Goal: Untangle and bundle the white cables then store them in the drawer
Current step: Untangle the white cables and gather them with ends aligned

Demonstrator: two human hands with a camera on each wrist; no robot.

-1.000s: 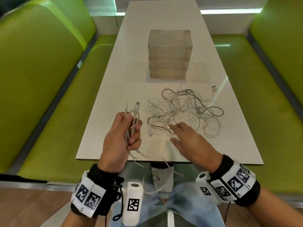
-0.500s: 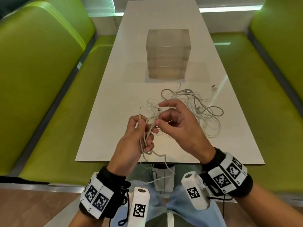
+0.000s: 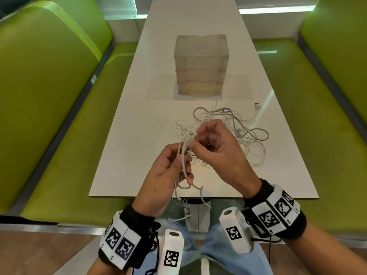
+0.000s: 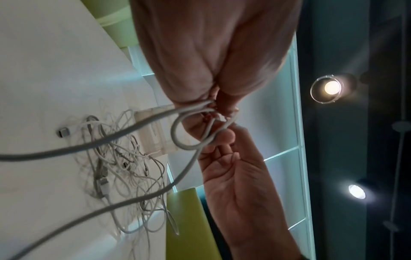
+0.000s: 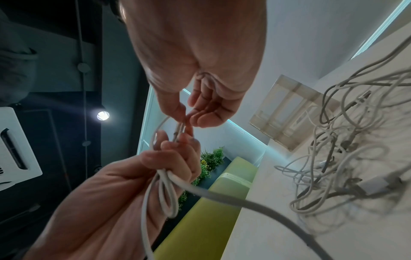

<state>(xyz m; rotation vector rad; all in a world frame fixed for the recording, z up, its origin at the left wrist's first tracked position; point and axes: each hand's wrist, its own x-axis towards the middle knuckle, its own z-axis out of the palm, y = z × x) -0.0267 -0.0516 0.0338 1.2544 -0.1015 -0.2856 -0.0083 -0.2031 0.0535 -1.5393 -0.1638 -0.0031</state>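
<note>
- Both hands are up over the near edge of the white table (image 3: 127, 135), working on one white cable (image 3: 184, 163).
- The left hand (image 3: 164, 179) has its fingers curled round a few folded loops of that cable. The right wrist view shows the loops bunched in the fist (image 5: 164, 191), with one end poking up past the thumb.
- The right hand (image 3: 216, 153) pinches the same cable between thumb and forefinger, right at the top of the left hand's bundle. Its other fingers are loosely bent and hold nothing.
- In the left wrist view the cable makes a small loop (image 4: 191, 130) where the two hands meet, and two strands run off toward the camera.
- The loose tail of the cable hangs below the left hand, past the table edge toward the person's lap (image 3: 190, 207).
- The rest of the white cables sit in a tangled pile (image 3: 244, 132) on the table just past the hands, a bit to the right. A couple of plugs show in it, and one plug (image 3: 257, 104) lies off on its own at the far right of the pile.
- A clear plastic drawer unit (image 3: 200, 64) stands further back in the middle of the table, well apart from the pile. All its drawers look closed, and I can't tell what's in them.
- Green padded benches (image 3: 49, 96) run along both sides of the table.
</note>
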